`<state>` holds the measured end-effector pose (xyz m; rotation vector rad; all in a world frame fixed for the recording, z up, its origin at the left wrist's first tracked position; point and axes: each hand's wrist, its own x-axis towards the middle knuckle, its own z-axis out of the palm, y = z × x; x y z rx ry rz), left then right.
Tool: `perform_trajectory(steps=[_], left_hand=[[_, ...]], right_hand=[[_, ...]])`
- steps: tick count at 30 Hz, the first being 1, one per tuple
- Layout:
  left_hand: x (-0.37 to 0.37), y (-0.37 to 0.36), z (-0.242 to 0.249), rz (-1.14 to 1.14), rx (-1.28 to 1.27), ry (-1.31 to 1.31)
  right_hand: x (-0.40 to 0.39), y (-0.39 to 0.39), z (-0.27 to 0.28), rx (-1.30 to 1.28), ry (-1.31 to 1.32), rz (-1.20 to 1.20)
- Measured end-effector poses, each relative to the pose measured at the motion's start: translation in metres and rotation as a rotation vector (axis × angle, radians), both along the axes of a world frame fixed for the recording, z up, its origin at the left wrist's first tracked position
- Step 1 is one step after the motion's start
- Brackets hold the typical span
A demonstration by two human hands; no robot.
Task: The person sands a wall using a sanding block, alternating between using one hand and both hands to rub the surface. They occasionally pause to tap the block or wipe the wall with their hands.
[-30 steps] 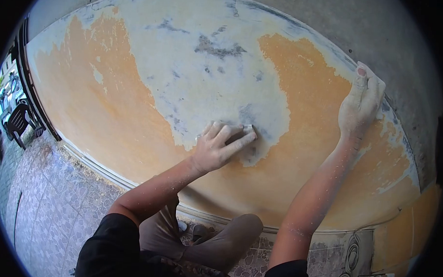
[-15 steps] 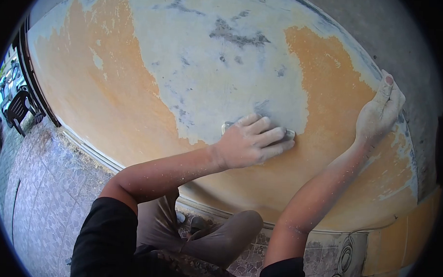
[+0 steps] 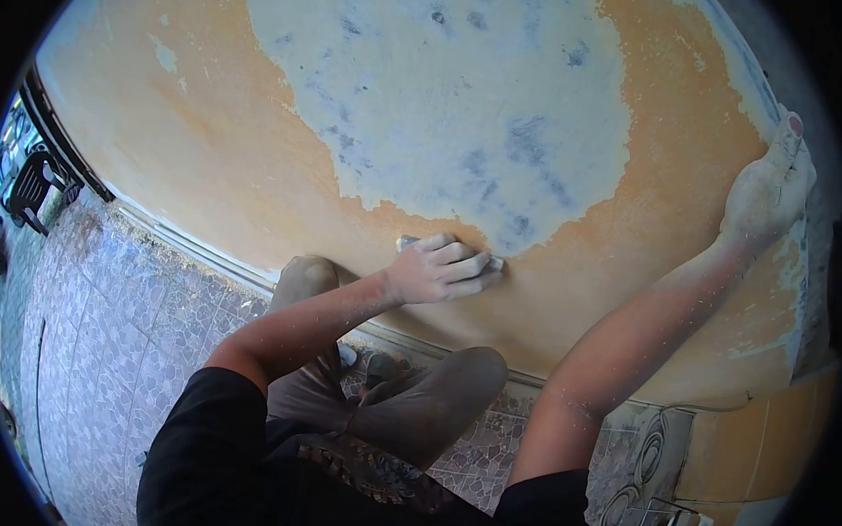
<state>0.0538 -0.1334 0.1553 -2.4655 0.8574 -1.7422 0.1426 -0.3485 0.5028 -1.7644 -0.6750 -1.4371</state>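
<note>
Grip of left hand [image 3: 444,273]: fingers bent and pressed together, clasping a block [image 3: 407,244]; where the thumb lies cannot be told.
Block: between palm and wall [image 3: 568,310], both ends peeping out past the fingers; probably covered from above so that its underside sits flat and takes even pressure.
Patch [image 3: 444,125]: pale, with blue-grey blotches; the block is on the orange coat just beside its ragged lower border.
Right hand [image 3: 767,187]: whitened as if by dust, set at the wall's far right edge, thumb up; its fingers are largely hidden, so whether they clamp the edge I cannot tell. Likely it steadies the body.
Knees [image 3: 477,372]: bent, near the wall's foot, perhaps keeping the worker low and within reach.
Crumbs [image 3: 176,245]: along the wall's foot, on the patterned floor [image 3: 111,363].
Chair [image 3: 31,189]: dark, well apart, at far left.
Writing: none readable; the shirt [image 3: 201,450] bears a dim print [image 3: 376,475], no brand discernible.
</note>
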Motion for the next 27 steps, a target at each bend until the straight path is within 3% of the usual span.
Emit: perform_trajectory(steps=[3,8,9,11,13,16,17,18,20,25,27], left_hand=[[-0.008,0.021,0.006,0.030,-0.063,0.010],[-0.005,0.062,0.141,0.141,-0.521,-0.344],[0.007,0.081,0.156,0.096,-0.596,-0.483],[0.009,0.090,0.157,0.071,-0.588,-0.558],[-0.003,0.066,0.112,0.224,-0.631,-0.425],[-0.013,0.051,-0.023,0.154,-0.358,-0.160],[-0.023,0.055,-0.047,0.141,-0.250,-0.078],[-0.029,0.053,-0.048,0.143,-0.302,-0.073],[-0.025,0.054,-0.023,0.163,-0.412,-0.086],[-0.003,0.075,0.120,0.048,-0.645,-0.367],[0.003,0.056,0.124,0.141,-0.756,-0.454]], right_hand=[[-0.009,0.007,-0.006,0.044,-0.078,-0.159],[-0.008,-0.004,-0.003,-0.035,-0.037,-0.214],[-0.011,0.002,-0.005,-0.055,-0.021,-0.210],[-0.012,0.011,-0.004,0.165,0.044,-0.192],[-0.005,0.010,-0.002,0.145,-0.052,-0.110],[-0.008,0.017,-0.002,0.217,-0.015,-0.160],[-0.012,0.021,-0.004,0.205,-0.010,-0.116],[-0.014,0.021,-0.003,0.193,-0.013,-0.075],[-0.010,0.009,0.001,0.124,-0.068,-0.143],[-0.015,0.005,-0.002,0.043,-0.006,-0.207],[-0.012,0.009,-0.004,0.096,-0.050,-0.138]])
